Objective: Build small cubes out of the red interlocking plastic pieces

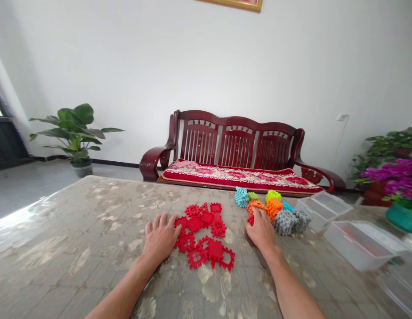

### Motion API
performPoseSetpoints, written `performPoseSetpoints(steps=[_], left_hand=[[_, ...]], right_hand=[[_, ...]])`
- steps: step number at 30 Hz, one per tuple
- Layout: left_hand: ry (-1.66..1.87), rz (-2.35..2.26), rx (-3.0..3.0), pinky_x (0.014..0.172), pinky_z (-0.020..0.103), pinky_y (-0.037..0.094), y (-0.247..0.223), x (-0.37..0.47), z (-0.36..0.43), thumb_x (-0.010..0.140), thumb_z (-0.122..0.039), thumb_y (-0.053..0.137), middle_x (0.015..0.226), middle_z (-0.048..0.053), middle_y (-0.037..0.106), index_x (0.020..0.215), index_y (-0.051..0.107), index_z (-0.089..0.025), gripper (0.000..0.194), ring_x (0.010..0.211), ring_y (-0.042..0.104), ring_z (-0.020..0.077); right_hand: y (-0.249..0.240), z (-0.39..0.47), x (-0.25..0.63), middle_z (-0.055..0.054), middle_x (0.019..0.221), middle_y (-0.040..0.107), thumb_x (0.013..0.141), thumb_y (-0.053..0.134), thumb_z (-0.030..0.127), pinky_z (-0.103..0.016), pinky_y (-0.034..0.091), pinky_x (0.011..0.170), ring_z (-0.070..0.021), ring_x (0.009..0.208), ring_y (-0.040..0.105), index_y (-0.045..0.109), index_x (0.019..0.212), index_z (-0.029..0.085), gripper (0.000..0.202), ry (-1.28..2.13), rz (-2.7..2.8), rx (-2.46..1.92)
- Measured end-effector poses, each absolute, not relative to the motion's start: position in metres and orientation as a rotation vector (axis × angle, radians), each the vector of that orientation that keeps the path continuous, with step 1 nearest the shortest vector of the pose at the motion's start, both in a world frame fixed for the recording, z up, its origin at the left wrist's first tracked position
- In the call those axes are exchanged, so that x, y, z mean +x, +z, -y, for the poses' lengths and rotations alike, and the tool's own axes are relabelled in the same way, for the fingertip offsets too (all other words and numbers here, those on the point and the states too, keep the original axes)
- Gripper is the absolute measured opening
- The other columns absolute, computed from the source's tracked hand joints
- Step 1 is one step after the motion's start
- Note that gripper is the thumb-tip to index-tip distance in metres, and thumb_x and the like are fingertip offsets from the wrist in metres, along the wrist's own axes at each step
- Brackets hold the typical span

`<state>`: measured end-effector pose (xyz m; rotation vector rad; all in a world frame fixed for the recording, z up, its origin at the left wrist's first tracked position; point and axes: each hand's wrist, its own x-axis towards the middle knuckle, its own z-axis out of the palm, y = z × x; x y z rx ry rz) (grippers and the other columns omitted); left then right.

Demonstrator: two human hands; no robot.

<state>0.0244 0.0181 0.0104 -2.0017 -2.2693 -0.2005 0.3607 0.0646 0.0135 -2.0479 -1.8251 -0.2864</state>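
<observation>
Several flat red interlocking plastic tiles [206, 235] lie spread on the table [76, 230] in front of me. My left hand [159, 239] rests flat, palm down, at the left edge of the red tiles, fingers apart. My right hand [261, 230] reaches to a heap of coloured tiles [275, 210] in orange, green, light blue and grey, and its fingertips close on a red tile [250, 220] at the heap's near side. The fingers hide most of that tile.
Two clear plastic boxes [355, 241] and a lid stand at the right of the table. A potted purple flower [402, 195] stands at the far right. Beyond the table are a red wooden sofa [232, 150] and a leafy plant [75, 133].
</observation>
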Motion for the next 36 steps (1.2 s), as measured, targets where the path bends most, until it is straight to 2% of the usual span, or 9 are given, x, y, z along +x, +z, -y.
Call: performPoseSetpoints(steps=[5, 12, 20, 28, 33, 36], left_hand=[[-0.201, 2.263, -1.999, 0.115, 0.053, 0.029, 0.009, 0.023, -0.019, 0.097, -0.044, 0.037, 0.151, 0.014, 0.048, 0.142, 0.052, -0.027, 0.05, 0.141, 0.041, 0.0335], [-0.242, 2.249, -2.01, 0.114, 0.055, 0.028, 0.004, 0.022, -0.021, 0.097, -0.044, 0.036, 0.151, 0.014, 0.048, 0.141, 0.052, -0.028, 0.049, 0.141, 0.041, 0.032], [-0.251, 2.257, -2.011, 0.115, 0.056, 0.028, 0.004, 0.021, -0.021, 0.097, -0.044, 0.038, 0.15, 0.014, 0.049, 0.141, 0.053, -0.028, 0.049, 0.141, 0.041, 0.0328], [-0.218, 2.241, -2.011, 0.114, 0.056, 0.029, 0.006, 0.022, -0.021, 0.097, -0.043, 0.037, 0.15, 0.015, 0.049, 0.141, 0.053, -0.027, 0.049, 0.14, 0.042, 0.0333], [-0.225, 2.244, -2.018, 0.114, 0.056, 0.029, 0.006, 0.022, -0.021, 0.097, -0.043, 0.037, 0.149, 0.015, 0.05, 0.141, 0.053, -0.028, 0.05, 0.14, 0.042, 0.033], [-0.222, 2.236, -2.013, 0.114, 0.056, 0.029, 0.005, 0.021, -0.021, 0.097, -0.044, 0.036, 0.149, 0.015, 0.049, 0.141, 0.053, -0.028, 0.05, 0.14, 0.041, 0.0334]], right_hand=[[0.009, -0.057, 0.365, -0.011, 0.133, 0.058, 0.08, 0.059, 0.026, -0.037, 0.042, 0.1, -0.0267, 0.117, 0.055, 0.057, 0.131, 0.02, 0.051, -0.309, 1.792, -1.897], [0.004, -0.038, 0.372, -0.011, 0.13, 0.057, 0.079, 0.062, 0.025, -0.038, 0.041, 0.1, -0.0274, 0.121, 0.051, 0.059, 0.122, 0.02, 0.044, -0.358, 1.778, -1.839], [-0.001, -0.035, 0.376, -0.008, 0.12, 0.06, 0.081, 0.061, 0.021, -0.038, 0.042, 0.098, -0.0257, 0.11, 0.054, 0.065, 0.109, 0.024, 0.028, -0.364, 1.833, -1.8], [-0.009, -0.042, 0.383, -0.01, 0.119, 0.06, 0.083, 0.057, 0.02, -0.038, 0.043, 0.099, -0.0255, 0.11, 0.054, 0.065, 0.112, 0.022, 0.03, -0.307, 1.848, -1.782], [-0.01, -0.043, 0.383, -0.01, 0.119, 0.06, 0.085, 0.059, 0.026, -0.038, 0.043, 0.1, -0.0261, 0.11, 0.054, 0.065, 0.109, 0.021, 0.026, -0.308, 1.819, -1.764], [-0.011, -0.046, 0.385, -0.01, 0.119, 0.06, 0.084, 0.059, 0.023, -0.038, 0.043, 0.099, -0.026, 0.11, 0.054, 0.064, 0.11, 0.021, 0.026, -0.301, 1.829, -1.756]])
